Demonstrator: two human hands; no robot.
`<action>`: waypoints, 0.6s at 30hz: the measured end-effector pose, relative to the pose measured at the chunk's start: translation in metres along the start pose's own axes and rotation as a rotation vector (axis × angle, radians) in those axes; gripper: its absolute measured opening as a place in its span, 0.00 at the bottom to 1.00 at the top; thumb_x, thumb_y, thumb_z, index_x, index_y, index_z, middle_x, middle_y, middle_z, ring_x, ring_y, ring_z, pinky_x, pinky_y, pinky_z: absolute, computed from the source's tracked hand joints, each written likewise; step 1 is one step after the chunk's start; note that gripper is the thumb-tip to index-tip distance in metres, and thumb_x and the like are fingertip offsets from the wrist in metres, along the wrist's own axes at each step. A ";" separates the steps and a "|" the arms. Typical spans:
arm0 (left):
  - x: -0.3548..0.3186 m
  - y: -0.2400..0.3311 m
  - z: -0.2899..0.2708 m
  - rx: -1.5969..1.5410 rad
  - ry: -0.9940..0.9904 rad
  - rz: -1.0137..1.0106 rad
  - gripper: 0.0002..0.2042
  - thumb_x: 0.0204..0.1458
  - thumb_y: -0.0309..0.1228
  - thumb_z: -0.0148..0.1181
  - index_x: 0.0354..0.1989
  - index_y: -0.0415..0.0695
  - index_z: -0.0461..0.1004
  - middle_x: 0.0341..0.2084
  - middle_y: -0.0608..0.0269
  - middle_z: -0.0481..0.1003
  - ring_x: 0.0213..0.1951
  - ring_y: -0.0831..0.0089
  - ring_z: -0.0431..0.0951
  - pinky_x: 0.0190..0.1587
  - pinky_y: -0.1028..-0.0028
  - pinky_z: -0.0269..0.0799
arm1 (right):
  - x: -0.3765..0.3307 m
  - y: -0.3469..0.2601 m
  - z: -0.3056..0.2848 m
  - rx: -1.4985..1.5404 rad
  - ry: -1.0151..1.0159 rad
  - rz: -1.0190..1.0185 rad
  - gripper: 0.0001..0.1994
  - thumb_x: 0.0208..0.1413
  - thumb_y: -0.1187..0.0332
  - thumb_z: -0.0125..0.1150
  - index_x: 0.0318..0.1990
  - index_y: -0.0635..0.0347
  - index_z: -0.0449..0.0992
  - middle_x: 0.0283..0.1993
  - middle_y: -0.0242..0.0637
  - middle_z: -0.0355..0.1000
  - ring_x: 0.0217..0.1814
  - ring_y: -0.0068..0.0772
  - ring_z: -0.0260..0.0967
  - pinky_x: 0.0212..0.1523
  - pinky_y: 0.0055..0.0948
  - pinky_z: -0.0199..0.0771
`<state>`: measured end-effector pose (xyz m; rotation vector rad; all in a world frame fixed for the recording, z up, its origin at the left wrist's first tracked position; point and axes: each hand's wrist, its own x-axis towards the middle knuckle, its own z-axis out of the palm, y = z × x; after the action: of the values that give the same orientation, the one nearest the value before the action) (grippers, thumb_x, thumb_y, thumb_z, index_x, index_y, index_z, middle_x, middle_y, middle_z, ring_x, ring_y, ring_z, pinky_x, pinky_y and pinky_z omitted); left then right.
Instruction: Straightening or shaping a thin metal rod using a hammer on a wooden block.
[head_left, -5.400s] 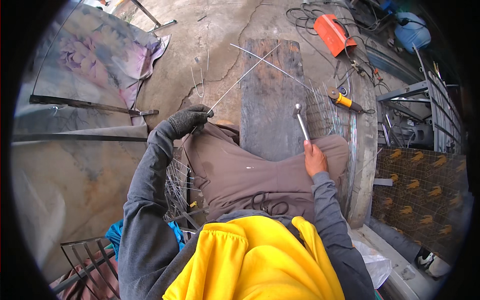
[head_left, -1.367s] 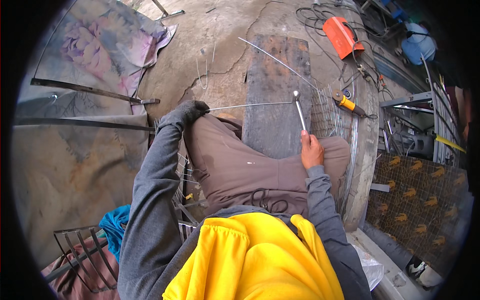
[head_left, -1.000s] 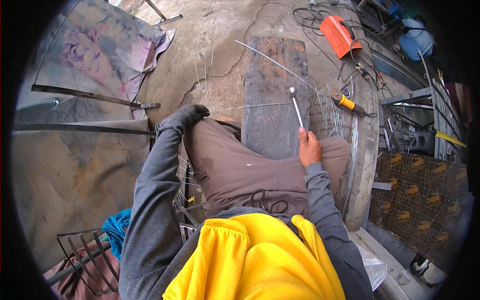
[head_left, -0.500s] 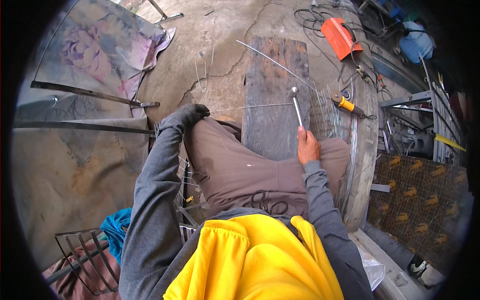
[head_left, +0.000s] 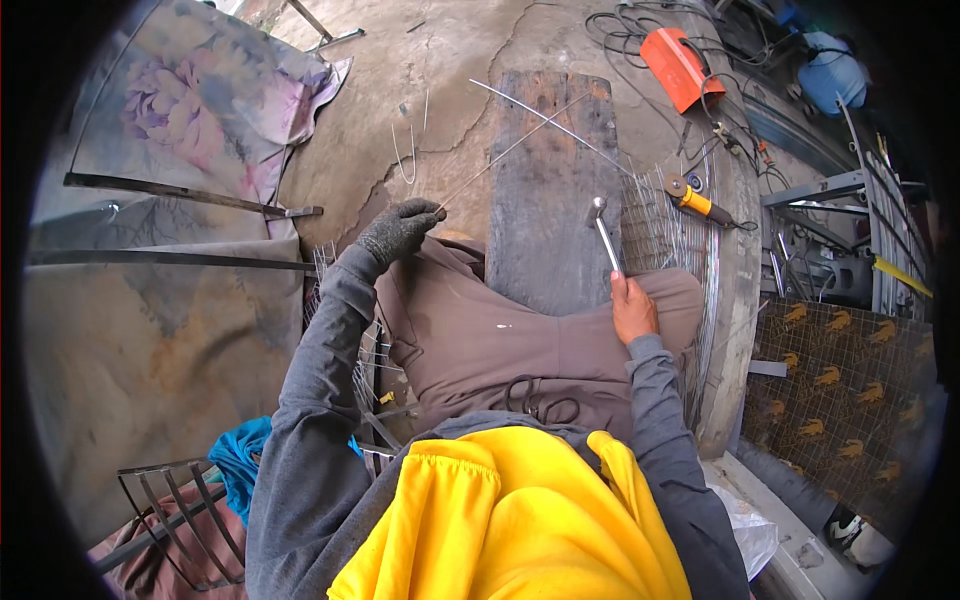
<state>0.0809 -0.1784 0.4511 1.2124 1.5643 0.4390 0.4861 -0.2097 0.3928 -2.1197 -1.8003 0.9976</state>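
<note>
My left hand (head_left: 402, 230), in a dark grey glove, is closed on the near end of a thin metal rod (head_left: 500, 160). From there the rod slants away to the right over the weathered wooden board (head_left: 545, 255), and in view it crosses a second metal rod (head_left: 530, 111) at the board's far part. Bare, my right hand (head_left: 634, 308) grips the shiny handle of a metal hammer (head_left: 607, 243) with a rounded head. That head is over the board's right side; whether it touches the wood I cannot tell.
Wire mesh (head_left: 650, 222) borders the board's right side, beside a yellow angle grinder (head_left: 706, 206). Farther off stand an orange machine (head_left: 681, 72) with cables and a person in blue (head_left: 832, 75). A U-shaped wire (head_left: 405, 165) lies on the concrete. Floral sheeting (head_left: 170, 110) covers the left.
The rod in my left hand has swung from nearly level across the board to slanting away from me. My left hand has turned and shifted right. The hammer has moved slightly right and nearer.
</note>
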 end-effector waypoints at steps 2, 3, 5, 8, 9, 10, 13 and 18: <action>-0.019 0.027 0.033 -0.508 -0.093 -0.096 0.15 0.56 0.35 0.55 0.48 0.42 0.73 0.24 0.67 0.71 0.25 0.76 0.72 0.30 0.77 0.69 | -0.003 -0.001 0.006 -0.005 0.027 0.009 0.28 0.61 0.42 0.37 0.33 0.61 0.70 0.37 0.57 0.72 0.42 0.66 0.66 0.42 0.55 0.63; -0.026 0.034 0.053 -0.715 -0.128 -0.048 0.15 0.56 0.35 0.56 0.49 0.42 0.71 0.22 0.69 0.68 0.22 0.78 0.70 0.27 0.78 0.67 | -0.004 -0.003 0.006 -0.001 0.020 0.001 0.28 0.61 0.42 0.37 0.33 0.61 0.70 0.37 0.57 0.72 0.42 0.66 0.66 0.42 0.55 0.63; -0.039 0.048 0.086 -1.043 -0.260 -0.080 0.16 0.56 0.33 0.55 0.51 0.41 0.69 0.25 0.67 0.71 0.24 0.76 0.73 0.30 0.76 0.71 | -0.006 -0.004 0.004 -0.001 0.021 0.012 0.28 0.60 0.41 0.37 0.33 0.61 0.69 0.38 0.57 0.72 0.42 0.66 0.66 0.42 0.55 0.63; -0.057 0.059 0.128 -1.462 -0.322 -0.033 0.15 0.58 0.31 0.52 0.53 0.41 0.67 0.28 0.65 0.74 0.28 0.73 0.76 0.33 0.74 0.75 | -0.005 -0.004 0.008 0.008 0.023 -0.009 0.28 0.60 0.41 0.36 0.32 0.61 0.69 0.38 0.56 0.72 0.42 0.65 0.66 0.42 0.55 0.62; -0.058 0.065 0.137 -1.464 -0.324 -0.034 0.15 0.58 0.31 0.52 0.53 0.41 0.67 0.28 0.65 0.74 0.28 0.73 0.76 0.33 0.74 0.75 | -0.006 -0.001 0.009 0.006 0.023 -0.008 0.28 0.60 0.41 0.36 0.32 0.61 0.69 0.38 0.56 0.72 0.42 0.65 0.66 0.42 0.55 0.62; -0.060 0.075 0.142 -1.578 -0.342 -0.029 0.15 0.59 0.31 0.51 0.53 0.41 0.67 0.30 0.64 0.75 0.29 0.73 0.76 0.35 0.72 0.75 | -0.005 0.001 0.009 0.005 0.019 -0.005 0.28 0.60 0.41 0.36 0.32 0.60 0.69 0.38 0.56 0.72 0.42 0.65 0.66 0.42 0.55 0.62; -0.057 0.092 0.147 -1.732 -0.345 -0.023 0.13 0.60 0.30 0.48 0.52 0.42 0.68 0.33 0.62 0.76 0.33 0.71 0.78 0.37 0.71 0.76 | -0.004 0.000 0.007 0.016 0.017 -0.008 0.29 0.60 0.41 0.36 0.32 0.60 0.69 0.38 0.55 0.73 0.42 0.65 0.66 0.42 0.55 0.62; -0.039 0.098 0.141 -1.919 -0.468 0.087 0.11 0.60 0.29 0.49 0.47 0.38 0.70 0.35 0.58 0.76 0.36 0.70 0.78 0.39 0.72 0.78 | -0.003 0.001 0.008 0.019 0.012 0.006 0.29 0.60 0.40 0.36 0.33 0.59 0.70 0.38 0.55 0.72 0.43 0.65 0.66 0.42 0.55 0.62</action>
<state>0.2486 -0.2126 0.4942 -0.1893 0.1865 1.1714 0.4825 -0.2151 0.3873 -2.1164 -1.7733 0.9970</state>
